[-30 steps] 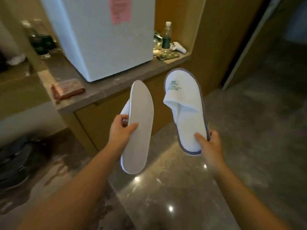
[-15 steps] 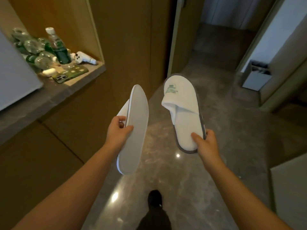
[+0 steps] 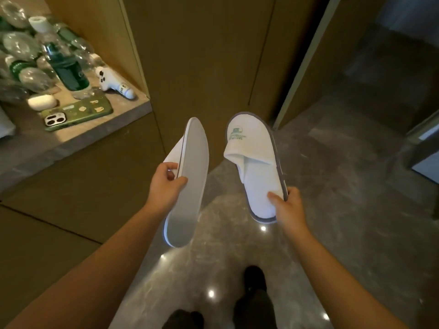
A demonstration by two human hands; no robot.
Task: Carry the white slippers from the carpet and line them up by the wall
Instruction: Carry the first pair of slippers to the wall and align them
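slippers: 2, light and floppy, in midair over the stone floor [image 3: 332, 210]. left hand [image 3: 164, 184] pinches one slipper [image 3: 190, 181] sole-out at 10 o'clock; right hand [image 3: 285, 205] pinches the other slipper [image 3: 256, 167] by its heel, the best hold.

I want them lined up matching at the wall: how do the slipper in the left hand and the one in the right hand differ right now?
The left slipper is turned so its plain grey sole faces the camera; the right slipper shows its white top, with the green logo on the toe. The left hand pinches the left slipper near mid-length at the edge; the right hand grips the right slipper at the heel. Both are white with grey trim, toes pointing away, held above the floor.
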